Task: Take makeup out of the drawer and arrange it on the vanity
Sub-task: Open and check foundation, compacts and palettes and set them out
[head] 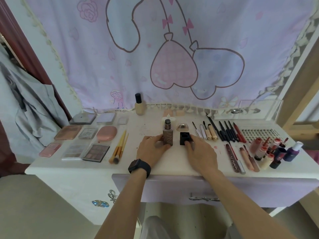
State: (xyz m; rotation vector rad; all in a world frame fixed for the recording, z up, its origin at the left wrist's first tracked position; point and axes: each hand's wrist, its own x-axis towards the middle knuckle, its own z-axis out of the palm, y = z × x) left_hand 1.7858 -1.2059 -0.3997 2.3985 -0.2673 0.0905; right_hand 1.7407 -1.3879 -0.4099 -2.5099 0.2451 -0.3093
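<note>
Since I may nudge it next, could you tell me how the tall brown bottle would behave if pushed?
The brown bottle stands tall on a narrow base, so a high push would probably tip it. Flat sides suggest it would not roll. Its black cap is off, so tipping might spill.

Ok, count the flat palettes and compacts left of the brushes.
9, in three rows of three. Back: grey compact, lavender compact, small silver case. Middle: tan compact, clear palette, pink oval case. Front: pink case, clear eyeshadow palette, dark eyeshadow palette. None seems hidden.
</note>
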